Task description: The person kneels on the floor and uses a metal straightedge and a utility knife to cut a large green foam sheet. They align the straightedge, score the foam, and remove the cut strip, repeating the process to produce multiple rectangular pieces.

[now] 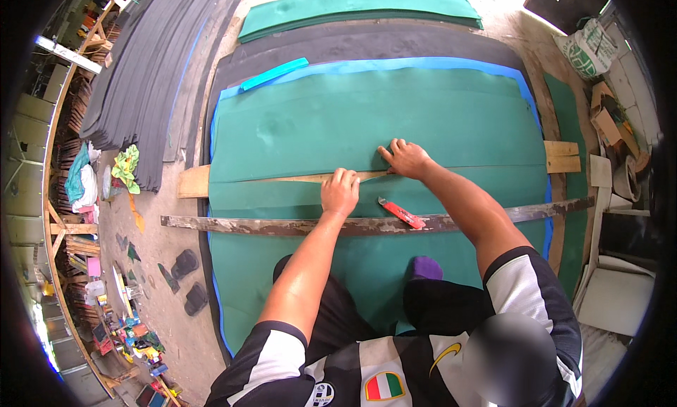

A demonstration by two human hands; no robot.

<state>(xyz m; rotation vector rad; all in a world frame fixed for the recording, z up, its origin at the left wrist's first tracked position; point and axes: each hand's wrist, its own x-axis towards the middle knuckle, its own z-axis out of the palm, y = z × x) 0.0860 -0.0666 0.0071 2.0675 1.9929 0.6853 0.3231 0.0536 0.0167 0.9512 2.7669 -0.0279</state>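
With the left hand, seemingly pinching the near edge of the green sheet at a long cut. With the right hand, bent over that cut just ahead and to the right; cannot tell if gripping. Under both hands, peeking through, a wooden plank. Just nearer than the right hand, partly on a long bar, a red knife. Probably busy spreading the cut. Next, best to pull slowly and evenly.

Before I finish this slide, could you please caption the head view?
Left hand and right hand touch parted green sheeting, red knife lying nearby.
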